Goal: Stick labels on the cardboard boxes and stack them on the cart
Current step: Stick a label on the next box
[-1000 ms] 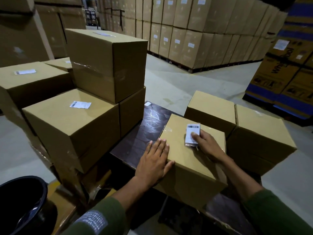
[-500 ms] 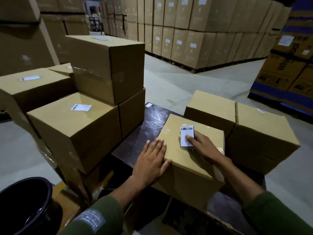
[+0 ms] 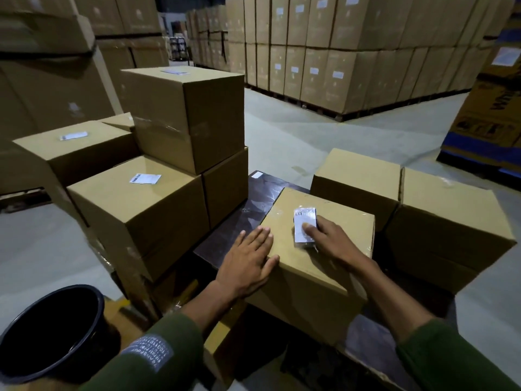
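1. My left hand (image 3: pixel 248 261) lies flat, fingers straight, on the near-left corner of the cardboard box (image 3: pixel 315 266) in front of me.
2. My right hand (image 3: pixel 329 238) has fingers stretched out, pressing the white label (image 3: pixel 304 224) onto the box top; label sits near the far edge, barcode end away from me.
3. Box rests on a dark tabletop (image 3: pixel 239 221). Black bucket (image 3: pixel 53 331) at lower left.
4. Just behind & right: two plain boxes (image 3: pixel 439 230) side by side, touching.
5. Left: labelled boxes (image 3: pixel 135 210) in a stack, one box (image 3: pixel 186 114) on top w/ label too.
6. Far back: rows of stacked cartons (image 3: pixel 338 57) across grey floor.
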The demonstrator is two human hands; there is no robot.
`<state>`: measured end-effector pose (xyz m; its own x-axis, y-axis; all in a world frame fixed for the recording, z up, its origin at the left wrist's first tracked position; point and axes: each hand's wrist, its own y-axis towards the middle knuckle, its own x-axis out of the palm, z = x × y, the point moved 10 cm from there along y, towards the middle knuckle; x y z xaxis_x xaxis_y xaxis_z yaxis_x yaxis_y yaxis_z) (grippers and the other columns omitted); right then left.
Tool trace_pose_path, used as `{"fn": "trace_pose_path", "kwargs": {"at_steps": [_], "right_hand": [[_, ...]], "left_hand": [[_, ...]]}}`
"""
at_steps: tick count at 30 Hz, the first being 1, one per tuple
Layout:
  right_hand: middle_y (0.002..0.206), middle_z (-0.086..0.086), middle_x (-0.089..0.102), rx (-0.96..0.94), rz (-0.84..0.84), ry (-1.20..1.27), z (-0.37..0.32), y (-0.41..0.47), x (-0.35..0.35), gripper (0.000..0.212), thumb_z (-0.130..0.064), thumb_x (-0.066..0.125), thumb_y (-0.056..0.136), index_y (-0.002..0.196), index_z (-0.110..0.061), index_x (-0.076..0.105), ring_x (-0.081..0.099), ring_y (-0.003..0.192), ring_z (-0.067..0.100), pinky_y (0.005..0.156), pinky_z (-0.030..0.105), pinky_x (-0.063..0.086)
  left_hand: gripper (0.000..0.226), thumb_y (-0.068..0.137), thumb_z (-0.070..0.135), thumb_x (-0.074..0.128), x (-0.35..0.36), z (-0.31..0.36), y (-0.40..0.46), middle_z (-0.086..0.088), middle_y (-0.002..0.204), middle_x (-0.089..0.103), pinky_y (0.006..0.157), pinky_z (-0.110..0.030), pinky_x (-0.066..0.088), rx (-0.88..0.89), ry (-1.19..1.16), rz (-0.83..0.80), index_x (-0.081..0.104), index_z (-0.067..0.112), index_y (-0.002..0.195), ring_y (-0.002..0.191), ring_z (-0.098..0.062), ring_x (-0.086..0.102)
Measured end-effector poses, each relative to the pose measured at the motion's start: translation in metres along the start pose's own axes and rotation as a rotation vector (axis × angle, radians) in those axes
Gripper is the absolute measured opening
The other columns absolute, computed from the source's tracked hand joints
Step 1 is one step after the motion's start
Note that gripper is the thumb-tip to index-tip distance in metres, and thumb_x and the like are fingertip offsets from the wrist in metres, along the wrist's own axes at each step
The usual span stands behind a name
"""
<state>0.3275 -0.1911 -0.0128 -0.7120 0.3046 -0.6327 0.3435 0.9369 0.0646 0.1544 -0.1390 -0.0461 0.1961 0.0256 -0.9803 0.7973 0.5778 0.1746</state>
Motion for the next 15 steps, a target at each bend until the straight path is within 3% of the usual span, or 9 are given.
{"fn": "trace_pose_path", "kwargs": {"at_steps": [4,7,11,15], "right_hand": [[0.11,-0.003,0.07,-0.026,-0.042,-0.029,0.012,-0.024,-0.01,0.027,-0.038,0.048,0.102,0.117,-0.021,0.064,0.064,0.095,0.011,0.08,0.03,0.048],[0.112,0.002,0.068,0.012,0.039,-0.078,0.024,-0.022,-0.029,0.03,-0.037,0.046,0.103,0.118,-0.017,0.061,0.062,0.096,0.02,0.079,0.033,0.046],[0.119,0.011,0.068,0.066,0.107,-0.07,0.02,-0.002,-0.031,0.035,-0.038,0.045,0.102,0.123,-0.014,0.061,0.062,0.104,0.031,0.088,0.042,0.049],[0.107,0.006,0.072,0.065,0.057,0.028,0.008,0.007,-0.016,0.029,-0.036,0.057,0.097,0.11,-0.014,0.069,0.066,0.095,0.025,0.085,0.04,0.052]], "left_hand": [[0.085,0.088,0.065,-0.008,0.0,0.003,0.0,0.003,0.164,0.006,0.123,-0.041,0.002,-0.015,0.021,-0.038,0.015,0.021,0.157,0.151,-0.011,-0.002],[0.084,0.088,0.063,-0.008,-0.002,0.004,0.002,0.004,0.164,0.006,0.123,-0.041,0.002,-0.023,0.053,-0.05,0.014,0.021,0.157,0.151,-0.011,-0.002],[0.071,0.096,0.057,-0.001,-0.001,0.003,0.003,0.004,0.164,0.003,0.123,-0.042,-0.003,-0.036,0.09,-0.099,0.01,0.022,0.157,0.15,-0.01,-0.005],[0.059,0.105,0.046,0.009,-0.003,0.006,0.002,0.002,0.165,0.001,0.122,-0.042,-0.008,-0.032,0.144,-0.148,0.008,0.02,0.158,0.151,-0.012,-0.005]]}}
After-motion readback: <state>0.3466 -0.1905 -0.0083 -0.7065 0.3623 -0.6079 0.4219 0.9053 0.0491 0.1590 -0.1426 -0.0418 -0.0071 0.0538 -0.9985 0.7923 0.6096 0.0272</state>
